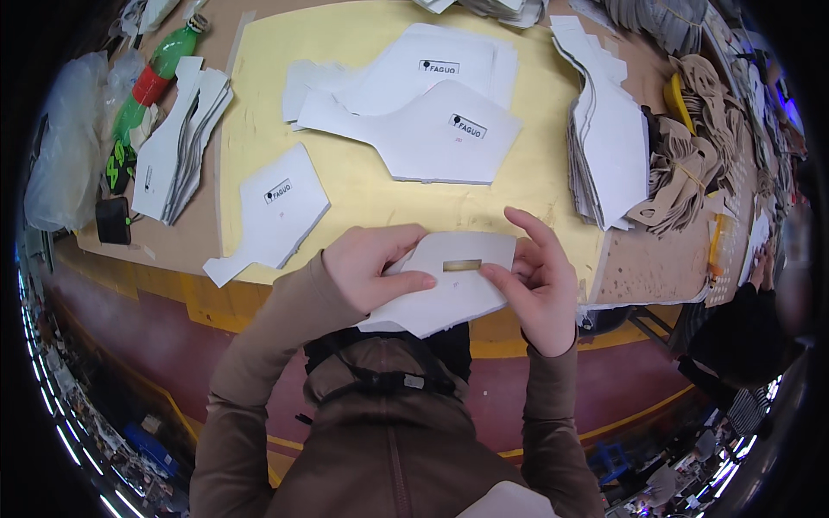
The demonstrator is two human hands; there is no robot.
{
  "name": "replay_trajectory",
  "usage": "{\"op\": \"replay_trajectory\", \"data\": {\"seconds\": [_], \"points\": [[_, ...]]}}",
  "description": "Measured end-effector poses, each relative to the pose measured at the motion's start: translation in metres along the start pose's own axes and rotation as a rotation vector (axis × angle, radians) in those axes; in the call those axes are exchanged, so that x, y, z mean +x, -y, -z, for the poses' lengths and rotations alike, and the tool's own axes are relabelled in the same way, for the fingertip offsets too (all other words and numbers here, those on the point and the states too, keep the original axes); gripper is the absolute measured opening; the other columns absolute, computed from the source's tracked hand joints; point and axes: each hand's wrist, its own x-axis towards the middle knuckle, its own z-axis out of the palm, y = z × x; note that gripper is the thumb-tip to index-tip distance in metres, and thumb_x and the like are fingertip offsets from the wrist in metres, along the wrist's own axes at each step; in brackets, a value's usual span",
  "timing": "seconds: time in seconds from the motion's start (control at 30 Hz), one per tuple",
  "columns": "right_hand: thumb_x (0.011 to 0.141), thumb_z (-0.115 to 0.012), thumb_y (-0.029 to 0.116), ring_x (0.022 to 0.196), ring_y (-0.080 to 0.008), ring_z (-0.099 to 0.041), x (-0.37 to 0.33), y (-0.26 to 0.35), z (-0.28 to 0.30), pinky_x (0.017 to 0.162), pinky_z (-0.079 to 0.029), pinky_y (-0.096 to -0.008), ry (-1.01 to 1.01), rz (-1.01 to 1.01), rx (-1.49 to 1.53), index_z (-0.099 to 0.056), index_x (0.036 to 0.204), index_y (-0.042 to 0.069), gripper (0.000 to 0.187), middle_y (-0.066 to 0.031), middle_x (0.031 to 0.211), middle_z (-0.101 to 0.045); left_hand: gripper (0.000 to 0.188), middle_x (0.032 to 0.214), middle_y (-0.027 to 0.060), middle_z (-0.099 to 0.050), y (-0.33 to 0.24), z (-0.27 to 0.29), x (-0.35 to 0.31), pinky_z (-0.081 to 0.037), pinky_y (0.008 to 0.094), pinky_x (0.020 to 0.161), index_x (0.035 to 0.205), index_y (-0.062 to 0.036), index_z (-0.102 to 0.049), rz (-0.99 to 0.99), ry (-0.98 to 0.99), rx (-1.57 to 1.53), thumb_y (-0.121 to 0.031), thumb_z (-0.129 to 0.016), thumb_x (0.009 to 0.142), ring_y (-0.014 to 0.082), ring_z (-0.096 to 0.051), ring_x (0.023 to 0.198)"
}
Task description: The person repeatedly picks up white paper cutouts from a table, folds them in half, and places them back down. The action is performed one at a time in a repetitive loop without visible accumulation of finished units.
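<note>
Between my two hands, at the table's near edge, is a white flat cut panel (423, 302) with a rectangular slot through it. My left hand (371, 268) grips its left side, thumb on the top face and the fingers behind it. My right hand (544, 281) pinches the right side with the thumb beside the slot, its index finger raised off the panel. A single white panel (285, 216) with a printed label lies on the yellow sheet to the left. Beyond my hands, more labelled white panels (432, 142) lie overlapping.
The yellow sheet (363, 203) covers the middle of the table. White panel stacks stand left (177, 164) and right (609, 138). A green bottle (173, 56) and plastic bag (69, 147) sit far left; tan cut-piece bundles (682, 173) lie right. Another person (734, 337) is at the right.
</note>
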Motion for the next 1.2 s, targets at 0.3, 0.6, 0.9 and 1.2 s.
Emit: {"op": "replay_trajectory", "data": {"seconds": [0.3, 0.6, 0.9, 1.2], "points": [[0.085, -0.077, -0.001, 0.065, -0.0117, -0.064, 0.008, -0.01, 0.004, 0.058, -0.051, -0.024, -0.051, 0.21, -0.408, -0.075, 0.096, 0.001, 0.012, -0.0069, 0.084, -0.068, 0.034, 0.068, 0.0078, -0.069, -0.013, 0.005, 0.008, -0.041, 0.0248, 0.056, 0.119, -0.0046, -0.057, 0.022, -0.095, 0.101, -0.015, -0.074, 0.093, 0.0055, -0.057, 0.059], [0.084, -0.078, 0.0, 0.061, -0.0119, -0.06, 0.01, -0.009, 0.0, 0.055, -0.049, -0.0252, -0.056, 0.251, -0.48, -0.074, 0.098, 0.001, 0.014, -0.0066, 0.085, -0.067, 0.031, 0.068, 0.0068, -0.071, -0.007, 0.008, 0.012, -0.043, 0.0232, 0.057, 0.117, -0.0048, -0.057, 0.055, -0.103, 0.121, -0.014, -0.073, 0.092, 0.0047, -0.06, 0.06], [0.081, -0.079, -0.004, 0.061, -0.0085, -0.057, 0.009, -0.008, -0.003, 0.054, -0.045, -0.0228, -0.082, 0.263, -0.487, -0.075, 0.095, 0.001, 0.014, -0.0048, 0.081, -0.065, 0.03, 0.072, 0.0084, -0.073, -0.008, 0.007, 0.011, -0.045, 0.0232, 0.059, 0.116, -0.0035, -0.057, 0.079, -0.109, 0.125, -0.011, -0.073, 0.092, 0.0056, -0.063, 0.062], [0.085, -0.078, 0.0, 0.061, -0.0127, -0.061, 0.009, -0.007, -0.002, 0.056, -0.05, -0.0259, -0.064, 0.257, -0.519, -0.074, 0.098, 0.001, 0.014, -0.0061, 0.085, -0.065, 0.029, 0.071, 0.0073, -0.072, -0.005, 0.007, 0.012, -0.045, 0.0224, 0.059, 0.116, -0.0035, -0.057, 0.093, -0.104, 0.069, -0.01, -0.072, 0.091, 0.0038, -0.062, 0.064]]}}
